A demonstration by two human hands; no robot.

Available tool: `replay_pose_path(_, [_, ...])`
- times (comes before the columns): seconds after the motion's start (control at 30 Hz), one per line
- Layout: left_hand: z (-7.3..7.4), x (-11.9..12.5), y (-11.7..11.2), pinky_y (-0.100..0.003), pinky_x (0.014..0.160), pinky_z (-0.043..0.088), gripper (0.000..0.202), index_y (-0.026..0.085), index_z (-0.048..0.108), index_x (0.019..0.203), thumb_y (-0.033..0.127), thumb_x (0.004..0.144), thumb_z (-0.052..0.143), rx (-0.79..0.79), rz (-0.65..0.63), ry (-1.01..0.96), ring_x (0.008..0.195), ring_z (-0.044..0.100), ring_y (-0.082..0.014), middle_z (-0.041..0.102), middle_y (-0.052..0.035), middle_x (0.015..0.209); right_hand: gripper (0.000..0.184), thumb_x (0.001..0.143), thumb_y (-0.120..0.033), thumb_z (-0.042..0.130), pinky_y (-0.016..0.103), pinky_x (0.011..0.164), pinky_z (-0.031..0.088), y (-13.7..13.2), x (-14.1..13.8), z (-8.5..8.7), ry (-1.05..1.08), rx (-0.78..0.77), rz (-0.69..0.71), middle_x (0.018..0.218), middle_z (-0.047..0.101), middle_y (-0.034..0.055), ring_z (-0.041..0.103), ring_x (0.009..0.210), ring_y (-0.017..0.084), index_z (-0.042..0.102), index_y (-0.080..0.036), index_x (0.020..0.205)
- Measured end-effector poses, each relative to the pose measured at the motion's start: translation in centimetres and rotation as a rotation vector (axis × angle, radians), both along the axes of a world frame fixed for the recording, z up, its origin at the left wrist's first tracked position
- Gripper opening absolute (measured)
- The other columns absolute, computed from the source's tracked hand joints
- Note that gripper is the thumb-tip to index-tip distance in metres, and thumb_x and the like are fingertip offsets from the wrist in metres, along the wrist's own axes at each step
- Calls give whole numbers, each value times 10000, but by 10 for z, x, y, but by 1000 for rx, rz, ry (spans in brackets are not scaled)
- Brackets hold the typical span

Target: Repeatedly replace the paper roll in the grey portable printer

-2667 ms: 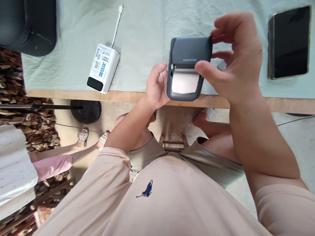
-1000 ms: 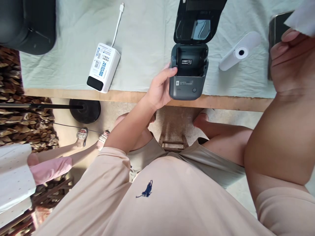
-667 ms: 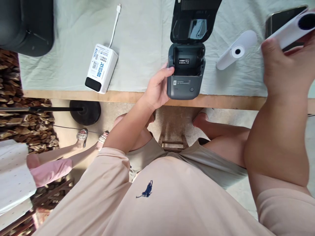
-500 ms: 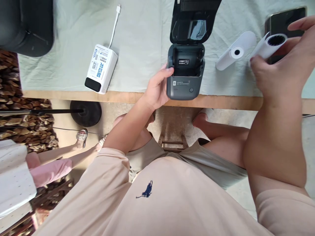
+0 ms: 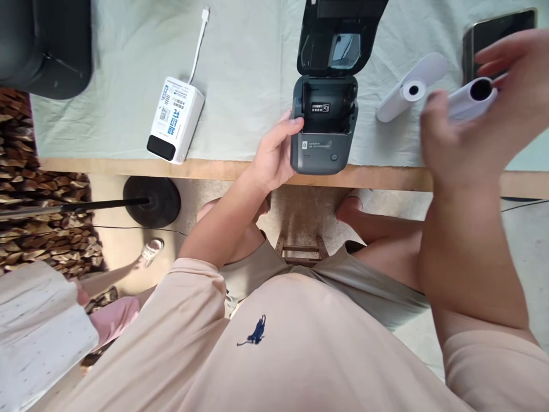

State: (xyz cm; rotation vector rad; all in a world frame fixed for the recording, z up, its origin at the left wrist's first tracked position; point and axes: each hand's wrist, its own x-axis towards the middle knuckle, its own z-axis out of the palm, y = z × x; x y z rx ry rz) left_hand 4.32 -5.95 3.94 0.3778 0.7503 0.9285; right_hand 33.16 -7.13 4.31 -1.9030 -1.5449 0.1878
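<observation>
My left hand (image 5: 277, 151) grips the left side of a dark grey label printer (image 5: 323, 154) at the table's front edge. Its black lid (image 5: 334, 40) stands raised, and the paper bay inside holds no roll. Over on the right, my right hand (image 5: 476, 126) is open, thumb and fingers spread around a white paper roll (image 5: 465, 103) with a dark hollow core. The hand partly hides that roll. Just left of it lies another white paper roll (image 5: 394, 106), thinner in the core, with a loose strip of paper trailing behind.
A white power bank (image 5: 175, 117) with a short cable lies on the left of the cloth-covered table (image 5: 240, 68). Behind my right hand is a dark phone (image 5: 469, 43). A black case-like object (image 5: 47, 46) fills the far left corner. Another person (image 5: 47, 320) is at lower left, near a stand base (image 5: 158, 200).
My right hand has loosened from the paper roll and shifted slightly left and down, its thumb now apart from it. My left hand keeps its hold. The other person has moved their legs.
</observation>
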Motion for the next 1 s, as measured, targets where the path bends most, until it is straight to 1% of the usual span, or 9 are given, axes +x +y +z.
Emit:
replay_pose_path(0.03, [0,0,0,-435,1212,660,494,158,777,1284,222,1175,300,16,0,-1,1386,834,-287,875,-71,936,340,901,-519,804,731,1181,380,0,-8,-2,-110,38,45,1281,678,78,624,1316,451,713,-350,1182])
replay_pose_path(0.1, [-1,-1,0,-465,1285,616,512,193,792,1229,218,1176,283,36,-5,-15,1409,817,-288,881,-70,916,331,846,-482,821,705,1093,418,4,-24,-8,-278,87,51,1189,693,89,659,1174,444,719,-336,1125])
replay_pose_path(0.2, [-1,-1,0,-491,1336,571,551,234,795,1157,223,1183,245,26,-10,-19,1411,813,-286,870,-64,868,333,737,-321,857,681,1091,392,11,-37,-16,-294,50,-20,1202,724,87,658,1212,469,729,-325,1045])
replay_pose_path(0.4, [0,-2,0,-456,1201,663,573,236,773,1062,224,1187,215,37,-19,-17,1307,861,-271,837,-62,828,194,778,-332,825,663,1071,362,15,-37,-22,-285,53,-24,1167,762,82,657,1195,465,743,-322,954])
replay_pose_path(0.5, [2,-2,-1,-419,1138,690,542,225,795,1108,219,1178,258,9,-13,0,1278,866,-270,834,-58,830,202,758,-276,809,664,1070,349,16,-39,-23,-283,38,-46,1168,745,88,649,1196,461,695,-304,922])
replay_pose_path(0.63, [4,-1,-1,-408,1076,712,486,168,808,1224,225,1173,327,-55,36,19,1231,878,-282,835,-55,848,296,670,-216,833,630,1043,352,15,-47,-19,-286,9,-82,1191,767,75,663,1202,452,621,-277,866])
replay_pose_path(0.73, [4,-1,-1,-398,1083,708,514,193,824,1180,219,1175,311,-61,31,-2,1261,867,-275,859,-74,882,315,707,-251,858,618,1038,360,14,-52,-15,-297,-27,-82,1129,804,65,673,1208,450,587,-275,865])
replay_pose_path(0.9, [5,-1,-1,-381,1134,690,473,218,818,1110,207,1165,348,-45,13,16,1307,856,-263,868,-68,915,310,803,-247,861,656,1108,360,15,-58,-4,-306,-172,-84,1143,834,60,676,1274,461,627,-302,999])
replay_pose_path(1.0, [6,0,-1,-349,1115,693,466,202,805,1182,209,1168,339,-53,5,58,1260,877,-241,855,-45,890,515,717,-184,909,673,1138,374,13,-62,10,-260,-133,-54,1123,827,34,717,1208,432,630,-298,1134])
